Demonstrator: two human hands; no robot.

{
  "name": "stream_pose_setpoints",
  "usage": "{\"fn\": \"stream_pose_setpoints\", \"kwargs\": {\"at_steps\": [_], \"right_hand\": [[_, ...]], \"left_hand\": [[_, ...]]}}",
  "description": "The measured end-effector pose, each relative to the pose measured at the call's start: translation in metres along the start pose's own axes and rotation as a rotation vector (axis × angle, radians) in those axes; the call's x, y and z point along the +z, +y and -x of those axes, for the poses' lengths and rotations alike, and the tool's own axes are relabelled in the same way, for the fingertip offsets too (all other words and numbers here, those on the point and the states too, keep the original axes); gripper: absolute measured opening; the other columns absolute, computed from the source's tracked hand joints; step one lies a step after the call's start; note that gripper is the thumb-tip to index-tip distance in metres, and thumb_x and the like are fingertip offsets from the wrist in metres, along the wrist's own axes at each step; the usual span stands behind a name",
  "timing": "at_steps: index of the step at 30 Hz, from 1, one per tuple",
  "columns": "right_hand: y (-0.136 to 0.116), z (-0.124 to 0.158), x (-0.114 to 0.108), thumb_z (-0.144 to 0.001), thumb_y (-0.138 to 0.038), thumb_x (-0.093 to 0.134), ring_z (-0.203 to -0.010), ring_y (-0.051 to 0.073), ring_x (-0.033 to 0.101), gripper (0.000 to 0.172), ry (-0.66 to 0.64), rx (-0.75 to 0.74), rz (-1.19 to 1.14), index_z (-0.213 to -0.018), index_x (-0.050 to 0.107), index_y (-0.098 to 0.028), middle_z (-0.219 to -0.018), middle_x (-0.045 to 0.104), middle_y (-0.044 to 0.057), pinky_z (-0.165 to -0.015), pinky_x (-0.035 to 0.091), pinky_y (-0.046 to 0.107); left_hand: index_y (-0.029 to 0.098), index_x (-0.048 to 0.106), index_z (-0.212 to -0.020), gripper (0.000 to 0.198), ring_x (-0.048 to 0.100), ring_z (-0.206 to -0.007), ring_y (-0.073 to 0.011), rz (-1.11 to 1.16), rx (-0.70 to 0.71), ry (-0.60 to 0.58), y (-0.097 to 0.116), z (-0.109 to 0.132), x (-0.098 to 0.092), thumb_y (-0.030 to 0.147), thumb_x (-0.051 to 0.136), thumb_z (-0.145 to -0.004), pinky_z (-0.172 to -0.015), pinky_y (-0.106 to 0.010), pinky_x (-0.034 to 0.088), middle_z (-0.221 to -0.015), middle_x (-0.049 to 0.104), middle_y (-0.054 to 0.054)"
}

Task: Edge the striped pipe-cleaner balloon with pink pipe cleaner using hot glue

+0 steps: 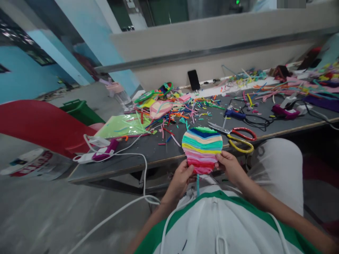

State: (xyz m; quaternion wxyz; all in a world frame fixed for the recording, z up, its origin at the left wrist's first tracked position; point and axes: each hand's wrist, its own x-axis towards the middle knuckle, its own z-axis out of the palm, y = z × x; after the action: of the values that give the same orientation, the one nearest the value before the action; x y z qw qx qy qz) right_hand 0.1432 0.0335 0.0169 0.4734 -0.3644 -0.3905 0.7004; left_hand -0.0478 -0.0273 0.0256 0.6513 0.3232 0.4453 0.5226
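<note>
Between my two hands is a striped, rounded craft piece (202,150), with wavy bands running from green and blue at the top through yellow to pink and red at the bottom. My left hand (183,176) pinches its lower left edge, and my right hand (228,163) grips its lower right edge. A thin teal strip (198,185) hangs below the piece; whether it is attached I cannot tell. Scissors (239,137) with one red and one yellow handle lie opened on the table, just right of the piece. A blue glue gun (235,114) rests behind them.
The dark table (156,153) bears many colourful cut strips (196,109), a green plastic packet (122,125), a black phone (194,79) and a clear bottle (120,95). A white cable (145,173) drapes over the front edge. A red chair (45,121) stands left.
</note>
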Motion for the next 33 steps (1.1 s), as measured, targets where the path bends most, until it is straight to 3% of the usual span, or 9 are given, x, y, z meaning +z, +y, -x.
{"fn": "stream_pose_setpoints", "kwargs": {"at_steps": [5,9,13,16,18,21,24,27,33], "right_hand": [[-0.019,0.007,0.020,-0.070,-0.038,0.073,-0.063,0.011,0.060,0.029,-0.074,-0.026,0.001,-0.093,0.066,-0.022,-0.081,0.067,0.001,-0.056,0.047,0.022],[-0.057,0.020,0.035,-0.078,-0.050,0.062,-0.097,0.020,0.064,0.038,-0.211,0.084,-0.191,-0.107,0.062,-0.025,-0.115,0.064,0.007,-0.085,0.049,0.035],[-0.099,0.030,0.046,-0.079,-0.070,0.040,-0.102,0.026,0.063,0.060,-0.411,0.205,-0.194,-0.108,0.064,-0.023,-0.108,0.068,0.010,-0.088,0.048,0.040],[-0.112,0.025,0.047,-0.074,-0.046,0.064,-0.091,0.025,0.067,0.039,-0.390,0.202,-0.111,-0.104,0.066,-0.022,-0.102,0.071,0.008,-0.083,0.051,0.037],[-0.112,0.015,0.041,-0.067,-0.026,0.073,-0.086,0.023,0.068,0.035,-0.370,0.171,-0.063,-0.101,0.067,-0.021,-0.099,0.072,0.007,-0.082,0.051,0.036],[-0.105,0.001,0.025,-0.065,-0.020,0.074,-0.084,0.023,0.068,0.038,-0.373,0.165,-0.022,-0.102,0.067,-0.021,-0.097,0.072,0.007,-0.081,0.052,0.036],[-0.100,-0.009,0.009,-0.064,-0.021,0.074,-0.085,0.024,0.068,0.040,-0.380,0.178,0.042,-0.103,0.067,-0.021,-0.097,0.072,0.007,-0.079,0.052,0.036],[-0.098,-0.014,0.001,-0.064,-0.021,0.073,-0.084,0.023,0.068,0.040,-0.372,0.192,0.099,-0.104,0.067,-0.022,-0.097,0.072,0.007,-0.077,0.053,0.035],[-0.096,-0.018,0.005,-0.067,-0.021,0.072,-0.087,0.025,0.068,0.041,-0.424,0.245,0.130,-0.108,0.066,-0.023,-0.095,0.072,0.007,-0.077,0.053,0.036]], "left_hand": [[0.016,0.062,-0.097,0.032,0.066,-0.079,-0.0219,-0.104,0.226,0.099,0.023,0.012,0.006,0.041,0.065,-0.077,-0.074,-0.036,0.052,-0.089,0.070,-0.009],[0.023,0.068,-0.103,0.025,0.060,-0.102,-0.0246,-0.532,0.751,0.339,0.054,0.031,-0.006,0.032,0.063,-0.080,-0.097,-0.039,0.042,-0.107,0.068,-0.008],[0.032,0.068,-0.108,0.030,0.044,-0.127,-0.0280,-0.870,1.124,0.345,0.066,0.035,-0.021,0.024,0.062,-0.079,-0.111,-0.046,0.026,-0.122,0.062,-0.004],[0.035,0.067,-0.109,0.036,0.034,-0.134,-0.0271,-1.053,1.237,0.374,0.060,0.024,-0.027,0.016,0.058,-0.080,-0.114,-0.050,0.012,-0.126,0.060,-0.002],[0.035,0.060,-0.120,0.049,0.026,-0.138,-0.0266,-1.133,1.221,0.342,0.055,0.021,-0.028,0.009,0.055,-0.079,-0.115,-0.051,0.005,-0.139,0.048,-0.002],[0.027,0.035,-0.141,0.072,0.013,-0.142,-0.0275,-1.136,1.028,0.169,0.060,0.029,-0.028,0.004,0.052,-0.075,-0.114,-0.052,0.003,-0.153,0.021,-0.005],[0.026,0.037,-0.140,0.071,0.023,-0.139,-0.0264,-0.916,0.732,0.025,0.078,0.042,-0.032,0.010,0.057,-0.074,-0.114,-0.046,0.014,-0.150,0.030,-0.007],[0.021,0.053,-0.129,0.054,0.050,-0.121,-0.0251,-0.503,0.383,0.064,0.096,0.044,-0.037,0.018,0.061,-0.076,-0.105,-0.040,0.034,-0.128,0.058,-0.010],[0.016,0.070,-0.104,0.032,0.064,-0.093,-0.0200,-0.390,0.262,-0.026,0.102,0.024,-0.032,0.028,0.068,-0.075,-0.085,-0.028,0.047,-0.104,0.070,-0.008]]}}
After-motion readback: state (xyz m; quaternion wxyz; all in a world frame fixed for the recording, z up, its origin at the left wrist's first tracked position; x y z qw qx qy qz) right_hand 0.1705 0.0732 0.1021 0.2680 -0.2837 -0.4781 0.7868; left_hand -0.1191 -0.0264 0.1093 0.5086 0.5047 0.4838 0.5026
